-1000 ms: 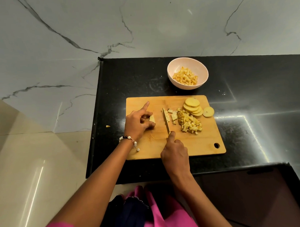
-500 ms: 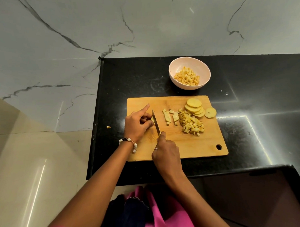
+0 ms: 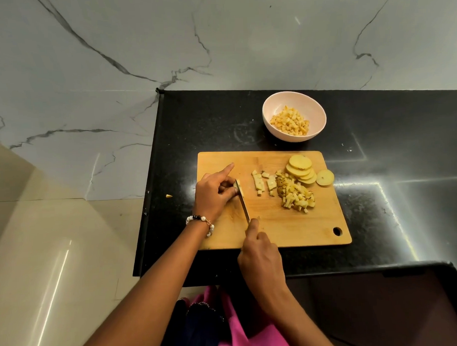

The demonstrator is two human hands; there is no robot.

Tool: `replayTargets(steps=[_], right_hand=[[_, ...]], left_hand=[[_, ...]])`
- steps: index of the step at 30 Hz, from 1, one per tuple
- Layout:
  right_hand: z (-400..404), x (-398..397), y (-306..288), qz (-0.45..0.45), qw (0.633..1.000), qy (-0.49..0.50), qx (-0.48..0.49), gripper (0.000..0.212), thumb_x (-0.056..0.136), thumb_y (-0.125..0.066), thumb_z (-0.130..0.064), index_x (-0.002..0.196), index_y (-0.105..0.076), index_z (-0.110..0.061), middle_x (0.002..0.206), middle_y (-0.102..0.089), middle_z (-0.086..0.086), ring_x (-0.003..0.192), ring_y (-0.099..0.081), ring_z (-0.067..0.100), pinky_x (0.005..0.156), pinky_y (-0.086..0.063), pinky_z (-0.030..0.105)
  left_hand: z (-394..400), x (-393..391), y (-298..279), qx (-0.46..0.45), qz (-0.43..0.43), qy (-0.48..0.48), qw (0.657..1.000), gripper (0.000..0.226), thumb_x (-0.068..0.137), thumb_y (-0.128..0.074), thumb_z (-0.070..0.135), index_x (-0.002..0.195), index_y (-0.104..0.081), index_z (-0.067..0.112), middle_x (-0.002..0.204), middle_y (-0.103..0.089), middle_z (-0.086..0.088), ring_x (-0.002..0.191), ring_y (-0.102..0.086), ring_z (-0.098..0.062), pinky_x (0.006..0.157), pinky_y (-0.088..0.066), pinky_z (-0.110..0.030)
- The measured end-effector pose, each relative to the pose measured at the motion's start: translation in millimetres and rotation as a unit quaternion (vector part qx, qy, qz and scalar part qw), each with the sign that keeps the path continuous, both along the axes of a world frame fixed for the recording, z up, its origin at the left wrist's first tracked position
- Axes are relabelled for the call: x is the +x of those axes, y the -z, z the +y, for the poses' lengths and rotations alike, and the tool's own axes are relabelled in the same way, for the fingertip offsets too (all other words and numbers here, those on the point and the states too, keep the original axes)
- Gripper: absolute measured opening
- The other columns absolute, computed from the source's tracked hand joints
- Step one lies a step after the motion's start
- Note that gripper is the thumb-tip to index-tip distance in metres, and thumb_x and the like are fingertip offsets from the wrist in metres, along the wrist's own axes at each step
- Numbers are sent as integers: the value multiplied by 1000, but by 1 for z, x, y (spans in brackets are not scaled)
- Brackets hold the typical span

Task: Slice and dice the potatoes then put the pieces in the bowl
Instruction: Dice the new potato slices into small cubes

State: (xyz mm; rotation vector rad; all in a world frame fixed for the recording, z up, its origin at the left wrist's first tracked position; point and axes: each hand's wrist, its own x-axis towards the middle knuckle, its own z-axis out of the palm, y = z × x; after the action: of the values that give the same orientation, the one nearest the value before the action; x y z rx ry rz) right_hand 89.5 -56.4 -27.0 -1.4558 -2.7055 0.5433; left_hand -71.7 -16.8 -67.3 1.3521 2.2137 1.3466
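Potato piece [image 3: 238, 186], frame centre | left hand [image 3: 215, 192] pinches it | right hand [image 3: 261, 259] grips knife [image 3: 242, 202] | advice: keep fingertips tucked back from blade.

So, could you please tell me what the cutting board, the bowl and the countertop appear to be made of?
Cutting board: looks like wood or bamboo, matte, with tan grain streaks and a hanging hole. Bowl: smooth pale pink, softly glossy; ceramic or melamine, hard to tell. Countertop: black speckled polished stone, probably granite, judging by its sharp light reflections.
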Motion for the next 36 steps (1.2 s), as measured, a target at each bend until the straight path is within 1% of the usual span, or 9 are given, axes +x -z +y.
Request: replayTargets(steps=[3, 6, 10, 13, 15, 20, 25, 32, 36], right_hand=[[9, 3, -2, -6, 1000, 23, -13, 55, 95, -32, -9, 147, -16, -1, 113, -58, 18, 95, -60, 34, 73, -45, 38], [27, 1, -4, -13, 997, 67, -24, 56, 95, -32, -7, 148, -15, -3, 115, -58, 17, 100, -58, 34, 80, -44, 38], [37, 2, -7, 30, 996, 86, -23, 53, 95, -34, -10, 147, -23, -5, 107, -63, 17, 97, -59, 34, 76, -44, 37], [32, -3, -8, 51, 997, 57, -31, 51, 97, -33, -12, 147, -24, -6, 105, -64, 16, 95, -59, 34, 72, -41, 36], [25, -7, -8, 54, 998, 30, -29, 48, 99, -32, -14, 146, -26, -6, 104, -64, 17, 94, -59, 35, 70, -39, 36], [18, -14, 0, 6, 999, 16, -43, 56, 94, -34, -8, 148, -18, -6, 115, -60, 17, 100, -57, 35, 78, -43, 38], [19, -24, -3, -17, 999, 37, -31, 57, 95, -27, 0, 149, -9, -3, 124, -50, 21, 105, -55, 37, 83, -43, 38], [35, -10, -7, -30, 992, 119, -30, 56, 96, -27, -1, 149, -9, -2, 123, -52, 20, 106, -56, 34, 83, -44, 35], [39, 4, -5, -44, 990, 135, -15, 56, 96, -28, -1, 149, -9, -2, 124, -52, 18, 106, -56, 33, 83, -45, 35]], left_hand=[[0, 1, -1, -4, 13, 0, 1000, 60, 72, -78, 13, 129, -57, 19, 92, -71, 5, 82, -56, -16, 78, -51, -33], [0, 1, -2, -16, 10, 6, 1000, 63, 73, -77, 14, 131, -54, 19, 93, -70, 5, 82, -56, -15, 80, -50, -27], [-1, -2, -5, -19, -63, 11, 998, 63, 74, -76, 8, 132, -52, 17, 93, -68, 8, 77, -61, -9, 78, -50, -12], [-1, -5, -8, -20, -118, 7, 993, 51, 82, -67, 1, 129, -56, 16, 95, -69, 10, 80, -64, -1, 77, -48, -7], [-1, -7, -8, -4, -125, -11, 992, 42, 87, -59, -1, 126, -59, 15, 97, -69, 7, 82, -64, 0, 77, -49, -9], [2, -5, -4, 30, -98, -77, 992, 36, 93, -44, -7, 117, -65, 10, 101, -63, -3, 66, -63, -6, 64, -53, -13], [4, -3, -2, 22, -64, -73, 995, 37, 92, -43, -8, 114, -67, 10, 103, -59, -3, 67, -62, -11, 64, -54, -16], [4, -1, -1, 27, -17, -56, 998, 37, 89, -46, -9, 114, -67, 10, 95, -59, -4, 69, -56, -13, 63, -48, -11], [6, 0, 2, 27, 28, -47, 998, 43, 84, -45, -12, 112, -69, 12, 90, -57, -3, 79, -53, -17, 71, -47, -21]])
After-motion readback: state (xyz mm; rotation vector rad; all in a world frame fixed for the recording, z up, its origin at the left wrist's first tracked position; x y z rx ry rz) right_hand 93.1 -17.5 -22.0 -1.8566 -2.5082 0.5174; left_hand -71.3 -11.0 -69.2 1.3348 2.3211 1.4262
